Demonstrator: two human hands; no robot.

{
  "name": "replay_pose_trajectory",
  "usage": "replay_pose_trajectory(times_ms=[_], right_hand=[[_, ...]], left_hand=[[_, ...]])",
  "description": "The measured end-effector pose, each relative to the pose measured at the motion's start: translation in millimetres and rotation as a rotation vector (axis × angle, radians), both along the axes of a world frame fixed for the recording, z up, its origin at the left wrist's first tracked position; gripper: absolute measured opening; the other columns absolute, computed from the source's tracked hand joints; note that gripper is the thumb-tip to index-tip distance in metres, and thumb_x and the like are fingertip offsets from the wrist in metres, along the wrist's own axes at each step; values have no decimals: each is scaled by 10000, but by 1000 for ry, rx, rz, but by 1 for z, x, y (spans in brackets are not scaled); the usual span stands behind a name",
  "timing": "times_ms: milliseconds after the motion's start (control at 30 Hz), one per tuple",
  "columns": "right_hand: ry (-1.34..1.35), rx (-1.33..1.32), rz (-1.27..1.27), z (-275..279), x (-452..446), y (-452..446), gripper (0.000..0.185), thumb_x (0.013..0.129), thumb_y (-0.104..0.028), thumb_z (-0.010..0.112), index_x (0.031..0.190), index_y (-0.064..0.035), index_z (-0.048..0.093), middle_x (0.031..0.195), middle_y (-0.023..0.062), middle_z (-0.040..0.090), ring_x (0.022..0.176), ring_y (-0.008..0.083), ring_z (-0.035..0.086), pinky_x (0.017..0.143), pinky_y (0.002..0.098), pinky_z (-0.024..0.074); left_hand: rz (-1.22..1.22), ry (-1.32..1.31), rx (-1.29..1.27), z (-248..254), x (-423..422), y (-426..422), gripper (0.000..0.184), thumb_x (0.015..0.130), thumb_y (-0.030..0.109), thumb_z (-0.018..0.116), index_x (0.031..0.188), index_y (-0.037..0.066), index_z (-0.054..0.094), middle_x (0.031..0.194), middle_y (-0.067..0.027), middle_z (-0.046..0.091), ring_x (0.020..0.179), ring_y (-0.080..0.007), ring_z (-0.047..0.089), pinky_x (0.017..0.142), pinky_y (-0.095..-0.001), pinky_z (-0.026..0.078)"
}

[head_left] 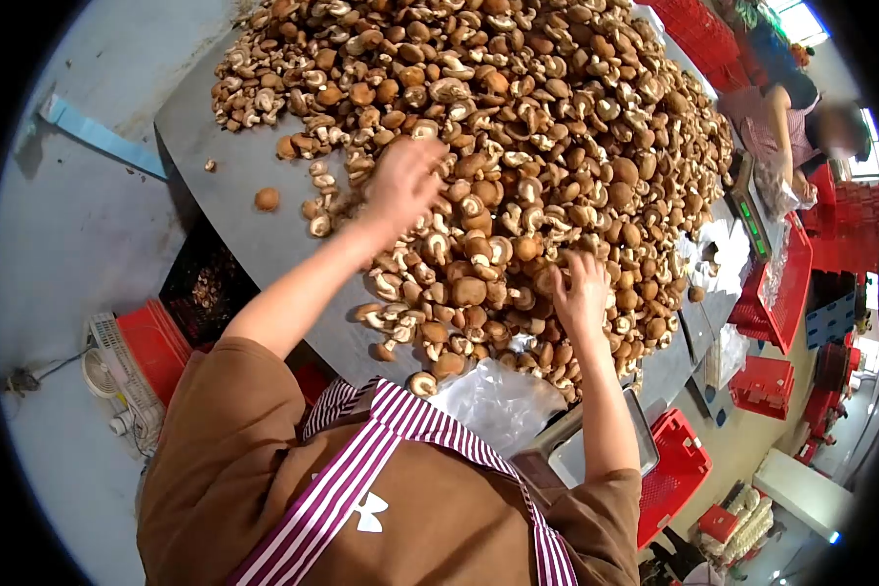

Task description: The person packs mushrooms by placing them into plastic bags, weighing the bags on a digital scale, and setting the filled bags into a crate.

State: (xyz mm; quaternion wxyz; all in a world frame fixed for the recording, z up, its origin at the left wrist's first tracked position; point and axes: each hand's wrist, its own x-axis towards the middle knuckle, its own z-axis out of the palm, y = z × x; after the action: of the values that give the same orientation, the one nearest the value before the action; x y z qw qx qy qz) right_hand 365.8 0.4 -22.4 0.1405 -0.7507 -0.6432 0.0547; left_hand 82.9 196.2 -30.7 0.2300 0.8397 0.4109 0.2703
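A large heap of brown mushrooms (557, 127) covers much of the grey table (234, 186). My left hand (407, 186) is over the heap's left side, blurred, its fingers apart and pointing right; no mushroom shows in it. My right hand (583, 293) rests on the mushrooms near the front, fingers spread, with mushrooms around and under the fingertips. Between and below my hands, a clear plastic bag (498, 405) lies at the table's front edge. One single mushroom (267, 199) lies apart on the bare metal at the left.
A metal tray (566, 457) sits by my right forearm, with a red crate (676, 469) beyond it. At the right are a scale with a green display (752, 227), another red crate (781, 293) and a co-worker (776, 127) handling a plastic bag. A fan (98, 374) stands lower left.
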Motion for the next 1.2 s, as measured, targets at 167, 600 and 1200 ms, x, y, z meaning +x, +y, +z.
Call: replay_pose_trajectory(times_ms=[167, 600, 1200], right_hand=[[30, 208, 107, 7, -16, 95, 395, 892, -226, 681, 1239, -59, 595, 1246, 161, 582, 1194, 338, 518, 1017, 477, 393], [-111, 27, 190, -42, -34, 94, 607, 864, -107, 657, 1431, -96, 442, 1418, 151, 499, 1328, 310, 461, 1113, 473, 343], [58, 101, -7, -39, -59, 82, 170, 826, -87, 683, 992, -55, 665, 824, 96, 616, 779, 250, 606, 704, 384, 472]], left_hand=[[178, 216, -279, -39, 2, 42, 721, 925, 416, 625, 1538, 191, 319, 1602, -78, 268, 1469, -303, 248, 1199, -490, 255], [-77, 252, -41, -38, -22, -36, 534, 774, 264, 769, 1272, 142, 617, 1477, -119, 394, 1381, -347, 347, 1166, -493, 296], [-295, -41, -21, -19, -24, -90, 247, 784, 72, 693, 1029, 58, 708, 1194, -108, 620, 1151, -323, 548, 1008, -439, 452]])
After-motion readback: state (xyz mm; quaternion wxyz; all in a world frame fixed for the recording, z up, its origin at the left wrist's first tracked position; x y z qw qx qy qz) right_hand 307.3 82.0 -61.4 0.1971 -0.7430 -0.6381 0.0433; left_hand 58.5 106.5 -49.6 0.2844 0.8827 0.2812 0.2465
